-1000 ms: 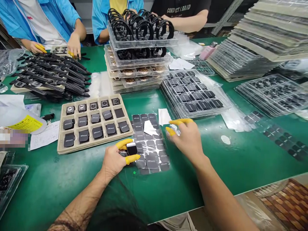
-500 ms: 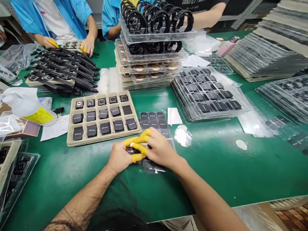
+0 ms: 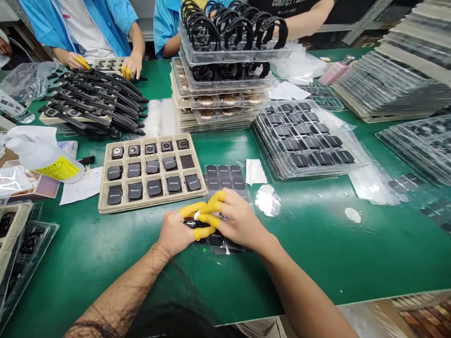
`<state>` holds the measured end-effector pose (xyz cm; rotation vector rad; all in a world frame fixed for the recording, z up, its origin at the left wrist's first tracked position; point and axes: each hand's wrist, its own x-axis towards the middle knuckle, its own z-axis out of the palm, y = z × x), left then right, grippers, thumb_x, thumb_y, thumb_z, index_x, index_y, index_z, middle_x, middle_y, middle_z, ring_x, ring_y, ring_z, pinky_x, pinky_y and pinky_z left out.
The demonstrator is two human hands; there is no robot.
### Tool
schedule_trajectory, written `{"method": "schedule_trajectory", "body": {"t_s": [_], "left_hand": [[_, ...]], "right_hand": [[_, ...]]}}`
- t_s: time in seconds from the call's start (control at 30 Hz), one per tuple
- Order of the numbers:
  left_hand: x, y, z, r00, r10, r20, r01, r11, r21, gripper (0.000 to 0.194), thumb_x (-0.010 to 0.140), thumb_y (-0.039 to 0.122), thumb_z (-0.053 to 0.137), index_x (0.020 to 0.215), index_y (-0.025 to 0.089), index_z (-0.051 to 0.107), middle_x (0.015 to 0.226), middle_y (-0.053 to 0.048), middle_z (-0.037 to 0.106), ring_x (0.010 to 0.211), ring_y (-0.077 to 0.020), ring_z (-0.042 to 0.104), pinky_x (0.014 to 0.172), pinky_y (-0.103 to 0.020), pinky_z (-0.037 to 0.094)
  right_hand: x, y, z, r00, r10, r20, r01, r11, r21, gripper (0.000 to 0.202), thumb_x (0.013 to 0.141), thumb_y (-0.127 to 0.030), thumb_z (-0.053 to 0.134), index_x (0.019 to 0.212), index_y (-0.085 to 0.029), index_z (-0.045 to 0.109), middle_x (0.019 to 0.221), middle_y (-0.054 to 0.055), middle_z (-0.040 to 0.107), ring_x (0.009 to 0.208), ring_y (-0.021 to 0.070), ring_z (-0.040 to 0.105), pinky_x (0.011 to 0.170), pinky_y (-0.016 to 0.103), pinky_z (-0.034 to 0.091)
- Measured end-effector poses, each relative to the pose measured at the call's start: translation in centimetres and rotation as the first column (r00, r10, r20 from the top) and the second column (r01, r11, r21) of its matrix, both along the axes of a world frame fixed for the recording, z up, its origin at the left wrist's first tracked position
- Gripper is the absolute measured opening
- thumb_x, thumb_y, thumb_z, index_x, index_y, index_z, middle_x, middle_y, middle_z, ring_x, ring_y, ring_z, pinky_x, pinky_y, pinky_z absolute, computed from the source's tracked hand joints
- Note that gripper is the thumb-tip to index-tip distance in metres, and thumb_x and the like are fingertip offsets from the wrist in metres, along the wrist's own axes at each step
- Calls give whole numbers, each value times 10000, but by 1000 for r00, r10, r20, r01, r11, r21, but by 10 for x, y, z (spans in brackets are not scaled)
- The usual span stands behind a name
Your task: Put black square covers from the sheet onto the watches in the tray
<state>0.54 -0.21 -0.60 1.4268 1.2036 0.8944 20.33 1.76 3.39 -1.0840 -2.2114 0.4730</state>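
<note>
My left hand (image 3: 178,231), in yellow finger cots, closes around a dark, shiny watch body (image 3: 191,224), mostly hidden by the fingers. Over it, my right hand (image 3: 237,217) pinches a small white piece (image 3: 197,215), possibly a wipe; its kind is unclear. Beneath both hands lies a sheet of dark square stickers (image 3: 230,183) with printed lettering. To the left, a beige compartment tray (image 3: 103,203) holds watch bodies in its back row. Dark lettered squares cover the items in most front compartments, and a plain dark square lies in one at the right.
Behind stand stacked trays (image 3: 220,123) with looped-strap watches on top. More clear trays (image 3: 282,174) are at right, beside a tall tray stack (image 3: 384,89). Strapped watches (image 3: 98,105) pile up at left, near a white bottle (image 3: 42,157). Co-workers sit opposite.
The view has shifted slightly. My right fingers have moved a little over the watch body, with the white piece still between them. My left hand stays nearly in place.
</note>
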Motion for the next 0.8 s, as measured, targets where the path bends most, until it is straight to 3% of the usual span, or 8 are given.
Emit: {"method": "schedule_trajectory", "body": {"t_s": [0.13, 0.2, 0.3, 0.43, 0.57, 0.63, 0.73, 0.8], "left_hand": [[0, -1, -1, 994, 94, -47, -87, 986, 140, 518, 646, 353, 898, 1125, 198, 779, 865, -38, 800, 755, -207, 743, 817, -356, 637], [0, -2, -1, 985, 137, -103, -106, 958, 266, 494, 658, 368, 895, 1111, 206, 783, 859, -38, 800, 742, -208, 740, 811, -361, 637], [0, -3, 0, 982, 147, -119, -92, 919, 384, 441, 676, 362, 885, 1083, 221, 790, 882, -41, 801, 749, -213, 740, 791, -350, 635], [0, -4, 1, 982, 143, -127, -80, 910, 407, 408, 674, 365, 882, 1050, 231, 794, 871, -40, 798, 738, -215, 737, 766, -343, 635], [0, -5, 2, 977, 191, -91, -148, 925, 351, 456, 634, 379, 903, 1047, 221, 793, 866, -28, 795, 750, -217, 735, 810, -355, 632], [0, -4, 4, 979, 194, -59, -171, 946, 276, 490, 618, 372, 914, 1061, 203, 790, 875, -32, 797, 770, -218, 737, 840, -359, 626], [3, -1, 7, 976, 193, 99, -195, 981, 6, 601, 582, 360, 933, 1126, 168, 763, 899, -58, 802, 805, -223, 747, 822, -354, 633], [4, 2, 9, 946, 223, 235, -183, 966, -181, 677, 544, 345, 950, 1157, 150, 740, 939, -76, 802, 829, -224, 755, 793, -338, 640]], "right_hand": [[18, 5, 0, 940, -338, 47, 339, 941, -11, 223, 937, -339, 631, 1108, -218, 708, 1120, 139, 670, 1084, 313, 577, 923, 511, 471], [27, 2, 0, 949, -315, 22, 314, 930, -189, 408, 905, -371, 675, 1290, -248, 620, 1251, 123, 637, 1189, 311, 567, 982, 514, 481], [31, -5, -2, 981, -191, -46, 152, 884, -442, 456, 880, -363, 700, 1317, -289, 594, 1164, 61, 692, 1074, 253, 650, 932, 451, 538], [23, -5, -5, 947, -277, -163, 164, 853, -495, 277, 870, -336, 690, 1137, -262, 699, 979, 40, 736, 914, 215, 683, 858, 393, 563], [20, -2, -7, 897, -388, -212, 217, 805, -552, 188, 859, -343, 684, 1010, -239, 729, 965, 54, 767, 903, 221, 715, 831, 377, 574], [19, -2, -9, 879, -405, -251, 215, 807, -549, 166, 868, -353, 674, 975, -234, 717, 966, 53, 770, 902, 221, 722, 830, 376, 572], [18, -3, -14, 869, -378, -319, 183, 845, -502, 156, 883, -380, 667, 939, -236, 694, 934, 42, 761, 890, 216, 715, 839, 378, 566], [16, -2, -18, 880, -350, -320, 171, 864, -474, 157, 892, -390, 661, 908, -235, 685, 917, 42, 752, 882, 214, 702, 842, 378, 559]]}}
